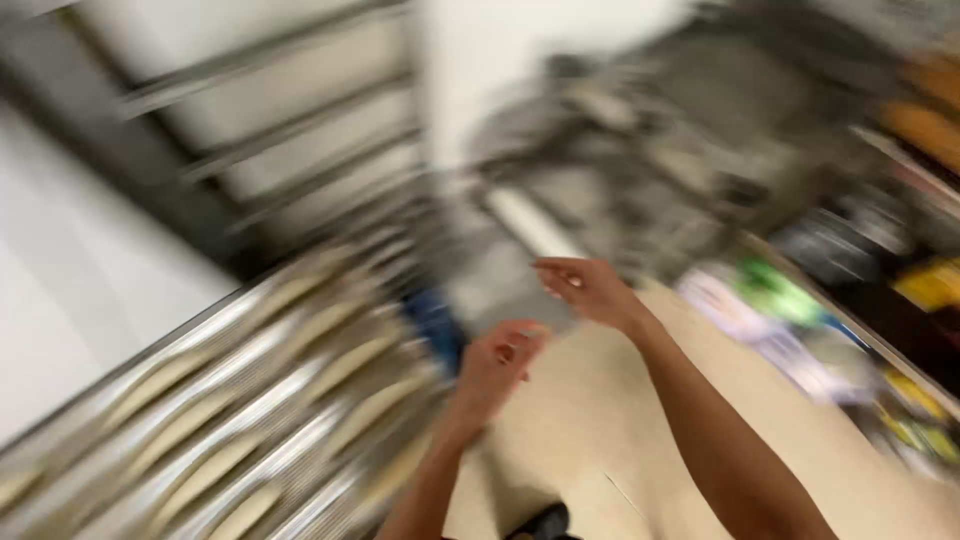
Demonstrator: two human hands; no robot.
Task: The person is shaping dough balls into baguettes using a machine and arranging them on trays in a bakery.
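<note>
In the head view, heavy motion blur smears everything. The left hand (497,366) hangs in the air with its fingers curled loosely inward and nothing visible in them, just beside the right end of a metal rack (215,420) whose tiers carry pale, flat, elongated pieces. The right hand (590,289) is raised a little higher and farther out, fingers spread and bare, holding nothing. Below both lies a beige floor (600,420). Shelves (850,320) of colourful packaged goods run along the right, too blurred to tell apart.
</note>
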